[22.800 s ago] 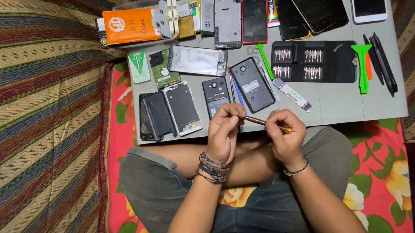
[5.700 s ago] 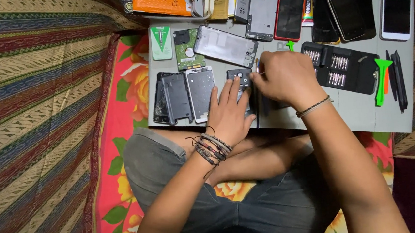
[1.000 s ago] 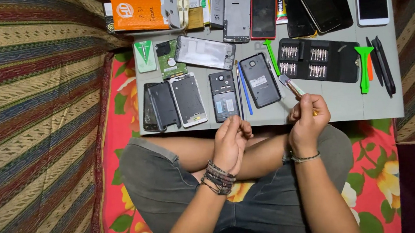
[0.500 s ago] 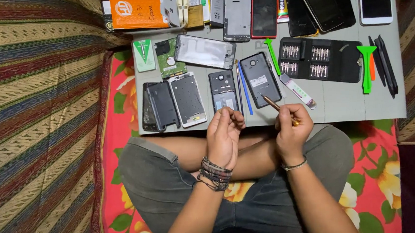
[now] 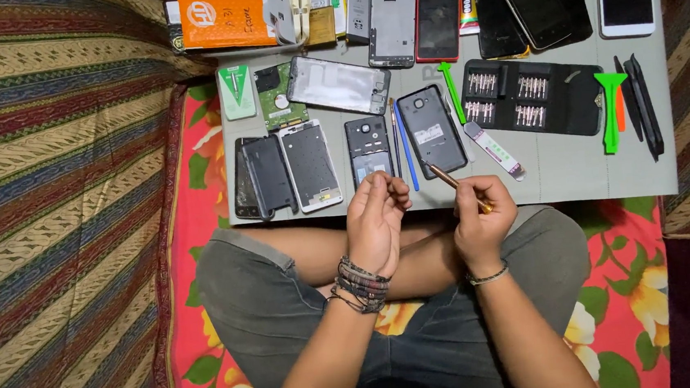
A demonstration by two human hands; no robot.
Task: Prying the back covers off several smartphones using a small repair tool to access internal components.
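My left hand [image 5: 376, 220] is raised over my lap at the near edge of the grey board [image 5: 573, 176], its fingertips pinched together; nothing shows between them. My right hand [image 5: 485, 217] sits beside it and grips a thin bronze screwdriver [image 5: 447, 178] whose tip points up-left toward the left fingertips. Just beyond the hands lie a small opened phone [image 5: 368, 144], a blue stick tool [image 5: 404, 155] and a dark opened phone [image 5: 432, 130]. I sit cross-legged in grey shorts.
The board also carries a white phone frame [image 5: 310, 165], a black phone [image 5: 261, 176], a green circuit board [image 5: 276, 97], a black bit case [image 5: 530, 97], a green pry tool [image 5: 609, 107], an orange box [image 5: 224, 19] and several more phones along the back. A striped cushion [image 5: 58, 200] lies left.
My right hand has moved left and slightly down from the board's edge, bringing the screwdriver tip close to my left hand. The left hand has risen a little.
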